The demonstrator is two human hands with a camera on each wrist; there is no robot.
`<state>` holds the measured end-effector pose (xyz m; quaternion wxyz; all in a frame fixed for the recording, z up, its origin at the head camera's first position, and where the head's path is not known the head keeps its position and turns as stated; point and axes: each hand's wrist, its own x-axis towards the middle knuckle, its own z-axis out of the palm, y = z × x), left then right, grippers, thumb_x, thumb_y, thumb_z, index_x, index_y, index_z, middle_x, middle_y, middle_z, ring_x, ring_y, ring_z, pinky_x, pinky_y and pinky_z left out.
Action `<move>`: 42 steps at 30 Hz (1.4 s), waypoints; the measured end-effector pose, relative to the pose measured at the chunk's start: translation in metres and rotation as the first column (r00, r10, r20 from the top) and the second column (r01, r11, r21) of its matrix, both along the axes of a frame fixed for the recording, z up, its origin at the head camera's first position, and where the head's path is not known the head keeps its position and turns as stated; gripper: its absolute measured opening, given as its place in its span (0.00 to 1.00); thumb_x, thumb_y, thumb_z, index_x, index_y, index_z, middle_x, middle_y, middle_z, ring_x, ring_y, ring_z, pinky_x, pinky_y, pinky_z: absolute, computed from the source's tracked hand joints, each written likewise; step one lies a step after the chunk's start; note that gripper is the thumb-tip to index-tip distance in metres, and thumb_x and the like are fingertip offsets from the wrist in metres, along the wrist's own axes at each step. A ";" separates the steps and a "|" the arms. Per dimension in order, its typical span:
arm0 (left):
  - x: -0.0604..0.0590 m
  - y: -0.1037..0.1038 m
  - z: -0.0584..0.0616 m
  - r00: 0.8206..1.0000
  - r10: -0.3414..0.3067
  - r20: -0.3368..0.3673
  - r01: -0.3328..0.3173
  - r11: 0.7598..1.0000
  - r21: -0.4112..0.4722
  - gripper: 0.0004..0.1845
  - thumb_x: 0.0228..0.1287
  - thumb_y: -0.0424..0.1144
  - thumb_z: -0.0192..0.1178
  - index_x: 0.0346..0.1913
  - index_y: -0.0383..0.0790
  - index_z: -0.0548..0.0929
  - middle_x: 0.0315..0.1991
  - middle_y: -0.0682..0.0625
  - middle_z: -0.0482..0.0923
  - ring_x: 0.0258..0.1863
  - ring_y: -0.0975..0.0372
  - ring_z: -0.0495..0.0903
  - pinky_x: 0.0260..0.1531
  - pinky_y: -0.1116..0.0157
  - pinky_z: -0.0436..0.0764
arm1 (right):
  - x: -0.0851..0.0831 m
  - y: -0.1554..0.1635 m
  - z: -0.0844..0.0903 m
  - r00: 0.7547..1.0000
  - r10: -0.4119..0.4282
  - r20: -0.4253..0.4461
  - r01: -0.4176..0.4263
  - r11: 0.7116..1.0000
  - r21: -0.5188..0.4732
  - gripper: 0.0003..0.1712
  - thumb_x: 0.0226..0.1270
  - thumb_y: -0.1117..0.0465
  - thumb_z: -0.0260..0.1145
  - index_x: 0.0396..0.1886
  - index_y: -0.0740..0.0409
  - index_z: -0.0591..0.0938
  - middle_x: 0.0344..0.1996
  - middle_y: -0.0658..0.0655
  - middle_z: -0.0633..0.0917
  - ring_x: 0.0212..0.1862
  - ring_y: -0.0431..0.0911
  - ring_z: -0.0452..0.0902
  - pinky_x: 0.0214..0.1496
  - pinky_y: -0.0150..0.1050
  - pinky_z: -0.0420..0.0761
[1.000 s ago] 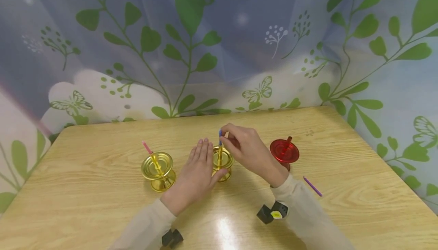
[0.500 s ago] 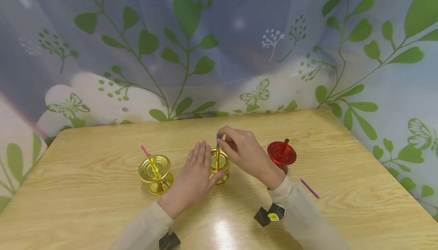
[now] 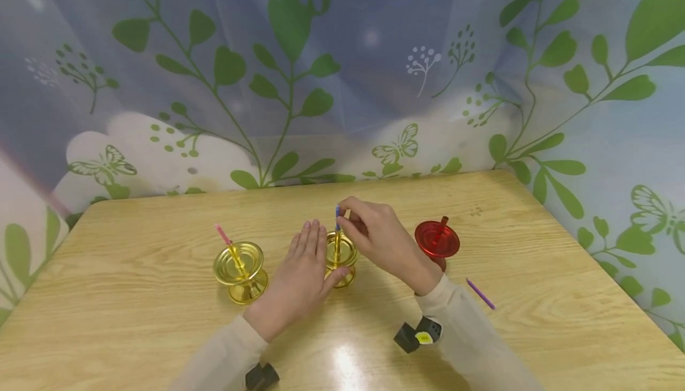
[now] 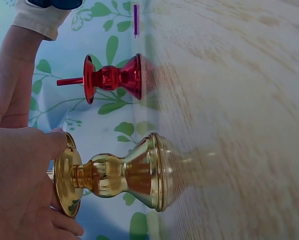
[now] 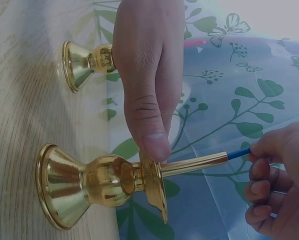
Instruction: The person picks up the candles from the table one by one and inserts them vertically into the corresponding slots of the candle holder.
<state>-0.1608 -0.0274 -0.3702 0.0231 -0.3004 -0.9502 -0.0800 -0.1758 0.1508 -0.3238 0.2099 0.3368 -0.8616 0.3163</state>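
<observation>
In the head view, a gold candlestick (image 3: 346, 255) stands upright in the middle of the table. My left hand (image 3: 296, 277) lies along its left side with straight fingers, the thumb touching the dish's rim, as the right wrist view shows. Between thumb and index finger my right hand (image 3: 379, 239) pinches a thin blue candle (image 5: 238, 153). The candle's lower end is at the mouth of the candlestick's tube (image 5: 197, 164); how deep it sits is hidden. A second gold candlestick (image 3: 239, 264) to the left bears a tilted pink candle (image 3: 222, 234) in its tube.
Right of my right hand stands a red candlestick (image 3: 436, 240) with a bare tube. A purple candle (image 3: 480, 293) lies near it on the wooden table (image 3: 134, 319). A leaf-patterned cloth (image 3: 342, 112) hangs behind the table's far edge.
The head view has shifted slightly, moving everything a little to the left. Both hands keep their places at the middle candlestick, and the blue candle stays pinched with its lower end at the tube.
</observation>
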 end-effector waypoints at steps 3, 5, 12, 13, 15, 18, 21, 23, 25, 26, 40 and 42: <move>0.000 0.000 0.001 1.000 0.001 0.010 -0.001 1.000 0.009 0.44 0.74 0.61 0.38 0.71 0.21 0.51 0.73 0.27 0.45 0.74 0.41 0.43 0.71 0.49 0.51 | 0.000 0.000 0.001 1.000 0.007 -0.002 -0.007 1.000 -0.008 0.02 0.69 0.67 0.61 0.39 0.60 0.77 0.16 0.45 0.69 0.18 0.35 0.61 0.21 0.30 0.65; 0.000 0.000 0.001 1.000 0.000 0.012 0.000 1.000 0.012 0.44 0.74 0.60 0.38 0.71 0.20 0.51 0.73 0.27 0.45 0.74 0.41 0.43 0.71 0.49 0.51 | 0.000 0.000 0.001 1.000 0.007 -0.005 -0.007 1.000 -0.008 0.02 0.69 0.67 0.61 0.39 0.60 0.77 0.16 0.45 0.69 0.18 0.35 0.60 0.21 0.30 0.65; 0.001 0.000 0.001 1.000 -0.007 -0.003 0.007 1.000 0.009 0.44 0.74 0.60 0.39 0.71 0.20 0.53 0.72 0.27 0.46 0.73 0.40 0.45 0.70 0.48 0.52 | -0.001 0.000 -0.001 1.000 0.010 -0.011 -0.010 1.000 -0.010 0.02 0.70 0.67 0.61 0.39 0.61 0.78 0.15 0.45 0.69 0.18 0.35 0.60 0.20 0.30 0.64; 0.000 0.000 0.000 1.000 -0.006 -0.004 0.006 1.000 0.008 0.44 0.74 0.60 0.39 0.71 0.20 0.53 0.72 0.27 0.46 0.73 0.40 0.45 0.70 0.48 0.52 | -0.001 0.000 -0.001 1.000 0.010 -0.011 -0.010 1.000 -0.010 0.02 0.70 0.67 0.61 0.39 0.61 0.78 0.16 0.45 0.69 0.18 0.35 0.60 0.20 0.30 0.64; 0.000 0.000 0.000 1.000 -0.004 -0.003 0.004 1.000 0.010 0.44 0.74 0.61 0.39 0.71 0.19 0.53 0.72 0.27 0.46 0.73 0.40 0.45 0.70 0.48 0.52 | -0.002 0.000 -0.001 1.000 0.008 -0.010 -0.009 1.000 -0.007 0.02 0.70 0.67 0.61 0.39 0.60 0.78 0.16 0.45 0.69 0.17 0.35 0.60 0.20 0.29 0.64; 0.000 -0.001 -0.001 1.000 0.000 0.006 0.000 1.000 0.013 0.44 0.74 0.61 0.39 0.71 0.20 0.53 0.72 0.27 0.46 0.73 0.41 0.44 0.70 0.48 0.52 | -0.002 0.000 -0.002 1.000 0.007 -0.007 -0.007 1.000 -0.006 0.02 0.70 0.66 0.61 0.39 0.60 0.78 0.16 0.45 0.69 0.17 0.34 0.60 0.20 0.29 0.64; 0.001 -0.001 -0.002 1.000 -0.003 -0.005 0.003 1.000 0.010 0.44 0.74 0.60 0.40 0.70 0.19 0.53 0.72 0.27 0.47 0.73 0.40 0.45 0.70 0.48 0.54 | -0.001 -0.001 -0.003 1.000 0.004 -0.007 -0.004 1.000 -0.004 0.02 0.70 0.66 0.61 0.39 0.60 0.78 0.16 0.45 0.69 0.18 0.34 0.60 0.20 0.29 0.64; 0.001 -0.001 -0.002 1.000 -0.007 -0.022 0.007 1.000 0.002 0.44 0.74 0.60 0.40 0.70 0.19 0.54 0.72 0.27 0.48 0.73 0.40 0.47 0.70 0.48 0.54 | 0.000 0.000 -0.003 1.000 0.001 -0.008 -0.001 1.000 -0.001 0.02 0.70 0.66 0.61 0.39 0.60 0.77 0.16 0.45 0.69 0.18 0.34 0.60 0.20 0.29 0.64; 0.000 0.000 -0.002 0.999 -0.010 -0.038 0.009 1.000 -0.005 0.44 0.74 0.60 0.40 0.70 0.19 0.55 0.71 0.26 0.49 0.73 0.40 0.48 0.69 0.48 0.55 | 0.000 0.000 -0.003 1.000 -0.001 -0.012 0.001 1.000 0.002 0.02 0.70 0.66 0.61 0.39 0.60 0.77 0.16 0.45 0.69 0.18 0.34 0.60 0.20 0.29 0.64; 0.000 0.000 -0.002 0.999 -0.011 -0.043 0.011 1.000 -0.007 0.44 0.74 0.60 0.40 0.70 0.19 0.55 0.71 0.26 0.49 0.73 0.40 0.48 0.69 0.48 0.55 | 0.000 0.000 -0.002 1.000 -0.003 -0.015 0.003 1.000 0.003 0.02 0.69 0.66 0.61 0.39 0.60 0.77 0.16 0.45 0.69 0.18 0.35 0.60 0.20 0.29 0.64; 0.001 0.001 -0.001 1.000 -0.003 -0.014 0.003 1.000 0.022 0.43 0.75 0.60 0.40 0.71 0.20 0.53 0.72 0.27 0.47 0.73 0.40 0.46 0.70 0.48 0.52 | -0.001 0.000 -0.004 0.999 0.015 -0.029 -0.015 1.000 -0.009 0.02 0.68 0.68 0.62 0.38 0.59 0.76 0.15 0.45 0.67 0.18 0.34 0.58 0.20 0.29 0.63; 0.000 0.001 -0.001 1.000 -0.005 -0.010 0.005 1.000 0.023 0.43 0.75 0.60 0.39 0.71 0.20 0.53 0.72 0.27 0.47 0.73 0.41 0.45 0.70 0.48 0.52 | -0.001 0.000 -0.004 0.999 0.015 -0.029 -0.016 1.000 -0.008 0.02 0.69 0.68 0.62 0.38 0.60 0.76 0.14 0.45 0.68 0.18 0.34 0.58 0.19 0.29 0.63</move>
